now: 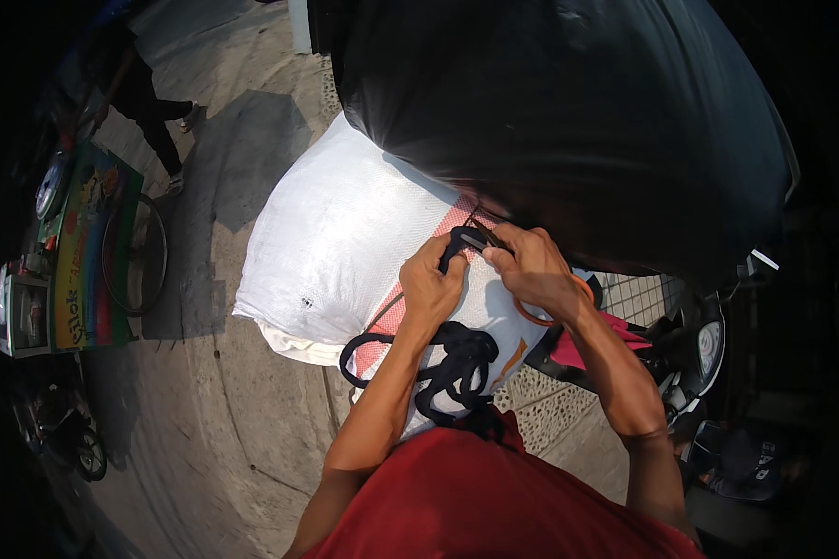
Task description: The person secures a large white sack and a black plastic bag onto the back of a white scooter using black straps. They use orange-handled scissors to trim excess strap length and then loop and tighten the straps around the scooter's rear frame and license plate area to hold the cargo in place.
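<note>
Pinched in my left hand [432, 284] is a dark navy cloth cord [453, 244], its looped end raised over a white woven sack [331, 228] with a pink-red band. My right hand [536, 270] is closed around the middle of a pair of scissors [473, 241]. The metal blades point towards the cord, and the orange handle loops show beside my wrist. Both hands are close together at the pink band, just below a big black plastic-covered bundle [569, 102]. More of the navy cord lies in loose loops between my forearms. Fingertip contact is partly hidden.
A thin dark string [385, 312] runs along the sack's band. To the right stands a motorcycle [708, 345] with a pink item beside it. Across the pavement at left are a colourful food cart [93, 252] and a person walking [149, 102]. A dark cap [750, 461] shows at lower right.
</note>
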### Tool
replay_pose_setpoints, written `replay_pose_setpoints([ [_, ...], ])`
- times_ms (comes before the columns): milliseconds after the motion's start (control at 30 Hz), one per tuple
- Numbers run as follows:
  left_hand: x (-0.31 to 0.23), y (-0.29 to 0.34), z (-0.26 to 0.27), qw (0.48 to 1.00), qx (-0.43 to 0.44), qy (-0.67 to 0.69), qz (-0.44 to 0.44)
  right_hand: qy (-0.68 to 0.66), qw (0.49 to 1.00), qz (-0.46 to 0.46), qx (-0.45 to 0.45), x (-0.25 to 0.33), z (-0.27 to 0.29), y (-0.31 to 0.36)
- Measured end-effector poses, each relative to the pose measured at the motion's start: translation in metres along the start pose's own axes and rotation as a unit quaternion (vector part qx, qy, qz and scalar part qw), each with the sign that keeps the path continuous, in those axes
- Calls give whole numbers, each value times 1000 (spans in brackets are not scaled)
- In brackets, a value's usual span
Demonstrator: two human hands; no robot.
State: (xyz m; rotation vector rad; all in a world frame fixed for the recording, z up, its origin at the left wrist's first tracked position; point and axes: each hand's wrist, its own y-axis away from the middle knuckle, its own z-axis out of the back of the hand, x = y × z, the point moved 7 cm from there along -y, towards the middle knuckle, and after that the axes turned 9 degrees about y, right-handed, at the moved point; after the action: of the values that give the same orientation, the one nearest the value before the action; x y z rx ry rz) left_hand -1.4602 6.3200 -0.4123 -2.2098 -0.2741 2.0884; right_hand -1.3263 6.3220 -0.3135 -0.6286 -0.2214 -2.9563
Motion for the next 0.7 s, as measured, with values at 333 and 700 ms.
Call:
replay_pose_setpoints([
  [333,27,-36,-3,915,299,110,247,108,993,-40,36,7,8,9],
  [700,13,-45,-1,864,355,188,303,-280,941,-187,34,-18,-69,40],
])
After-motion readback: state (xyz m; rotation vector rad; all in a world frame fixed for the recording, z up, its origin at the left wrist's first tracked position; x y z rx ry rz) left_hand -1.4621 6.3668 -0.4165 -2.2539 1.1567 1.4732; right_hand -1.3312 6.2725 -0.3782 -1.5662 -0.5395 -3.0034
